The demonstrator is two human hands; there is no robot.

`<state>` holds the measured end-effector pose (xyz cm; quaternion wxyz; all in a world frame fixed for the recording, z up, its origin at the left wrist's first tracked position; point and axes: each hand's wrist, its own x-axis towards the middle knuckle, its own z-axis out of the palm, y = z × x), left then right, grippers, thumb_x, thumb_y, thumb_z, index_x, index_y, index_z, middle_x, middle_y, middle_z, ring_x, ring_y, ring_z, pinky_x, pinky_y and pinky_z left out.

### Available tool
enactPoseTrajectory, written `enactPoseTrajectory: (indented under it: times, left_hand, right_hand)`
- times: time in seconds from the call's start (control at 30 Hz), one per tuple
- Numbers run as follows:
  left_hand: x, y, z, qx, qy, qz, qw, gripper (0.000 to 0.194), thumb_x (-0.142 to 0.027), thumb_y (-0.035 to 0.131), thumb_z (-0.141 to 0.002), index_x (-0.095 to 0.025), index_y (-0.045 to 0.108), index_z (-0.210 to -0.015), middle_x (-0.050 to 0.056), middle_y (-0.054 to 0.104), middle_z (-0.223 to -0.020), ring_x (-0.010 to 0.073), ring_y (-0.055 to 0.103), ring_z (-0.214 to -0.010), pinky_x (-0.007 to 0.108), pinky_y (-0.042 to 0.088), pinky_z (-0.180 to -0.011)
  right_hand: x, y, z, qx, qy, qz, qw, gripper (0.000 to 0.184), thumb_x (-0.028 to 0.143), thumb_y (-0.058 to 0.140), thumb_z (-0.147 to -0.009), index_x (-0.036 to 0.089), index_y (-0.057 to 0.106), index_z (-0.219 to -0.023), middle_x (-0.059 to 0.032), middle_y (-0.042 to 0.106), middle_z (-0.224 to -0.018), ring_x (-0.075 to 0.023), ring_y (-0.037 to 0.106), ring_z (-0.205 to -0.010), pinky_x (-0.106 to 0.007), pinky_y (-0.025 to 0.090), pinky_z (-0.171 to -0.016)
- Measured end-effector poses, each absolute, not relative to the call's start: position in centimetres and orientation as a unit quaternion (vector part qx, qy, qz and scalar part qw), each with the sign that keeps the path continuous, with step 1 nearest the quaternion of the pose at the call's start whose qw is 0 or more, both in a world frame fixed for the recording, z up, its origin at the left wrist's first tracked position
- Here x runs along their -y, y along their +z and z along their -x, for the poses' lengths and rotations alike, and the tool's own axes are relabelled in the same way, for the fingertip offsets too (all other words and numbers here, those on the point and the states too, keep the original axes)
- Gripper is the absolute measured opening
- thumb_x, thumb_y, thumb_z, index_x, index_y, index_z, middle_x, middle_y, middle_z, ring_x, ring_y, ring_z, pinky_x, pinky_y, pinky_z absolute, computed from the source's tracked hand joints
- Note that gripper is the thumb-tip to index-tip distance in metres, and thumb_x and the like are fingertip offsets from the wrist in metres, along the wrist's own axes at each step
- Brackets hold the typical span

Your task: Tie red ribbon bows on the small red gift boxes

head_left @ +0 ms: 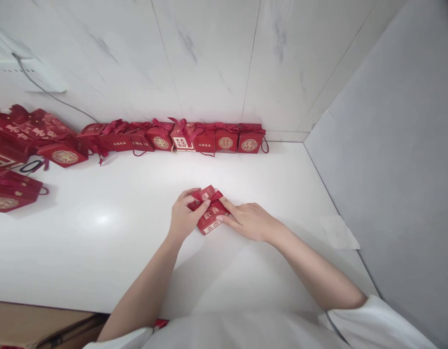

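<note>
A small red gift box (212, 224) with gold and white lettering sits tilted on the white table in front of me. A dark red ribbon (215, 196) lies across its top. My left hand (185, 215) is closed around the box's left side, its thumb pressed on the top by the ribbon. From the right, my right hand (253, 221) grips the same box, index finger at the ribbon and thumb lower on the box. The ribbon's knot is partly hidden by my fingers.
A row of red gift boxes (227, 140) with ribbons stands along the tiled wall. More red boxes (13, 194) crowd the left side. A grey panel (398, 160) bounds the table on the right, near a white paper piece (340, 232). Cardboard (31, 322) lies below left.
</note>
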<state>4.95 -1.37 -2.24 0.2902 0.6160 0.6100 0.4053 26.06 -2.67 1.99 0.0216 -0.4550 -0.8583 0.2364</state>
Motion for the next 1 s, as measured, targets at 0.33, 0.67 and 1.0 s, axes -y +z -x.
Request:
enactPoseTrajectory:
  times: [0.33,0.67,1.0]
  left_hand:
    - [1.4,-2.7,-5.0,-0.617,0.411,-0.599,0.302,0.014,-0.031,0.071,-0.070,-0.025,0.075,-0.083,0.004,0.061,-0.127,0.0244,0.067,-0.097,0.039,0.057,-0.083]
    - [1.5,-2.7,-5.0,-0.600,0.417,-0.616,0.295,0.015,-0.027,0.069,-0.070,-0.023,0.074,-0.084,0.005,0.057,-0.130,0.0272,0.062,-0.111,0.043,0.053,-0.095]
    - [2.1,-2.8,-5.9,-0.483,0.414,-0.748,0.188,0.060,-0.033,0.062,-0.088,-0.025,0.043,-0.144,0.012,0.038,-0.146,0.0272,0.038,-0.138,0.046,0.037,-0.114]
  right_hand:
    - [2.2,2.2,-26.8,0.820,0.265,0.507,0.018,0.062,0.064,0.007,-0.097,0.040,0.038,-0.146,-0.0034,0.075,-0.098,-0.0272,0.071,-0.087,-0.035,0.045,-0.071]
    - [2.4,2.7,-26.5,0.803,0.283,0.525,0.006,0.062,0.064,0.005,-0.097,0.043,0.031,-0.148,-0.0032,0.073,-0.112,-0.0284,0.069,-0.096,-0.035,0.044,-0.074]
    - [2.6,2.5,-26.8,0.796,0.271,0.538,0.053,0.069,0.064,0.015,-0.097,0.024,0.016,-0.154,-0.0131,0.068,-0.120,-0.0319,0.067,-0.101,-0.037,0.045,-0.077]
